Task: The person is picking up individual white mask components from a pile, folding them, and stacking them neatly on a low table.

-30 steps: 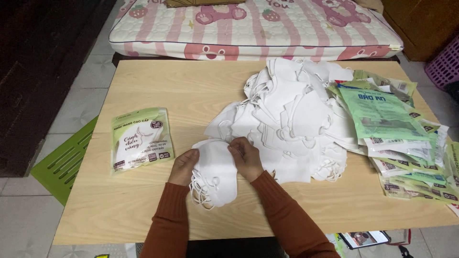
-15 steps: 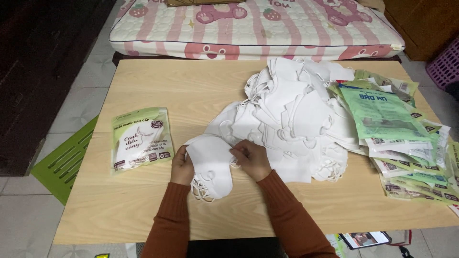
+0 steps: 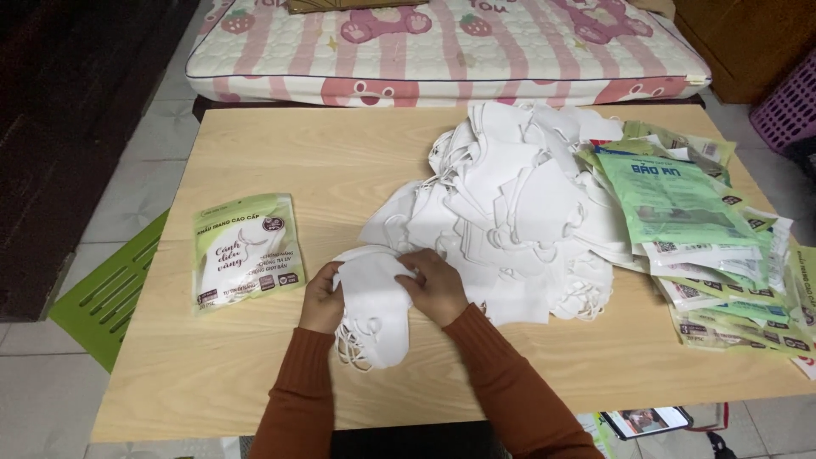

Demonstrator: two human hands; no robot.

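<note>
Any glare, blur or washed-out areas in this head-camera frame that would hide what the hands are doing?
Head view: even, soft light, no hard shadows; the pile of white masks is slightly washed out, so edges merge; left hand and right hand on the small mask stack are sharp; dark floor at left is underexposed.

Mask heap (image 3: 510, 212) mid-table (image 3: 340, 161); packet (image 3: 245, 251) left, packet stack (image 3: 714, 255) right.

A home room: patterned mattress (image 3: 442, 51), low wooden table (image 3: 280, 153), tiled floor (image 3: 110, 212).
</note>
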